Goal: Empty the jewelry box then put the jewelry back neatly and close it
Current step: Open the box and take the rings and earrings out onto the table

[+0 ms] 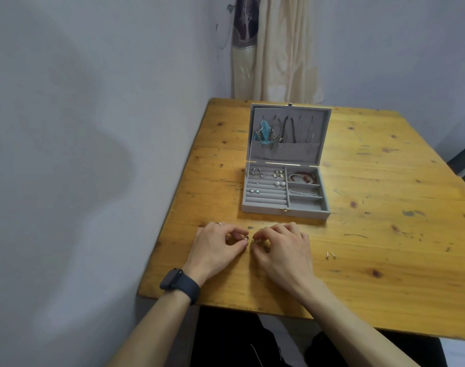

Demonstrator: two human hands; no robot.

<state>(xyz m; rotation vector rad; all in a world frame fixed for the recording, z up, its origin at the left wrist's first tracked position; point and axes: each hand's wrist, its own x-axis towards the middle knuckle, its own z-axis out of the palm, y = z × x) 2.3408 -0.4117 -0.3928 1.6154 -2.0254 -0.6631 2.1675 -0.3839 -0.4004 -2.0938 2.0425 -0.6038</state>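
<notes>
A grey jewelry box (265, 207) stands open on the wooden table (385, 260), lid upright. Necklaces and a blue piece (263, 131) hang inside the lid. Several earrings (278, 174) sit in the ring rolls on the left, a red bracelet (304, 178) and a silver chain (303, 192) in the right compartments. In front of the box, my left hand (215, 247) pinches a small clear earring (245, 237) between thumb and forefinger. My right hand (281, 250) pinches another small shiny piece (254, 241) right beside it.
Two small stud earrings (329, 255) lie on the table to the right of my right hand. A thin dark strand (354, 235) lies further right. A wall runs along the table's left edge, a curtain (276, 49) hangs behind.
</notes>
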